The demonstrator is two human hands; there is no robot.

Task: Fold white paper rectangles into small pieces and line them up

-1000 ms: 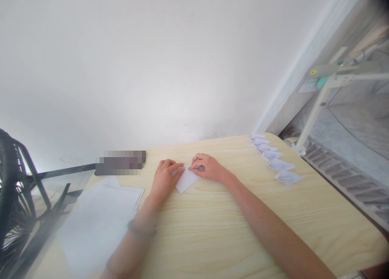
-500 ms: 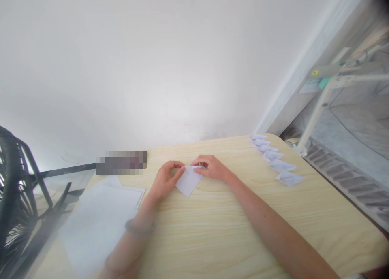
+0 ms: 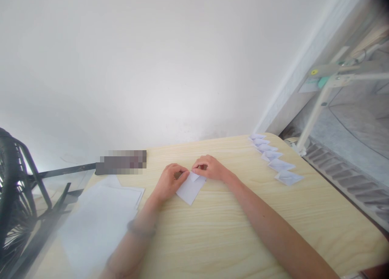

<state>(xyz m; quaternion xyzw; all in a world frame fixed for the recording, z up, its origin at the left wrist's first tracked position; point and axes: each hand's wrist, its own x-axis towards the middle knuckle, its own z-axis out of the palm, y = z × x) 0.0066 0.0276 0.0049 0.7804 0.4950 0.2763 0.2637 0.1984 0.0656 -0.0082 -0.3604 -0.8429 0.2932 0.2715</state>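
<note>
A small folded sheet of white paper (image 3: 190,191) lies on the wooden table between my hands, one corner pointing toward me. My left hand (image 3: 172,181) is closed on its upper left edge, thumb on top. My right hand (image 3: 208,168) pinches the upper part, where a small flap is folded over. The fingertips of both hands nearly meet at the top of the paper. Fingers behind the sheet are partly hidden. To the right, several folded paper boats (image 3: 282,165) stand in a row along the table.
A stack of white paper sheets (image 3: 94,218) lies at the left, partly behind my left forearm. A blurred-out dark object (image 3: 121,163) sits at the table's back left edge. The wall (image 3: 182,68) rises behind the table (image 3: 206,234). A black chair (image 3: 18,182) stands left, a white metal frame (image 3: 316,113) right.
The folded paper has shifted slightly toward me and to the right. My left hand has moved right with it, and the small flap at the top shows more clearly.
</note>
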